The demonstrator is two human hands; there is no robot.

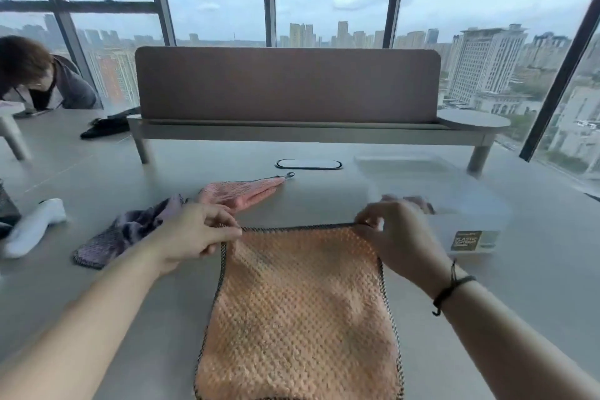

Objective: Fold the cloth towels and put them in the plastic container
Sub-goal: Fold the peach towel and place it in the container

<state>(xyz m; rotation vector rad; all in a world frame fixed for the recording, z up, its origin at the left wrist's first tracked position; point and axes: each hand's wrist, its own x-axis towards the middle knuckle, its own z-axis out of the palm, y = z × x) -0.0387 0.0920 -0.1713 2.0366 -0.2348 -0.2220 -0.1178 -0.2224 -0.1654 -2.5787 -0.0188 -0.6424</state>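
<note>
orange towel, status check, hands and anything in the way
Left hand and right hand each pinch a far corner of the orange towel. Towel flat, unfolded. Plastic container far right, path clear.

both hands [194,234] [394,234] pinch orange towel's [298,308] far corners.

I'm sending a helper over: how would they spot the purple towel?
On the grey table, look left of the orange towel that the hands hold. The purple towel lies crumpled there, darker than the pink towel behind it.
</note>
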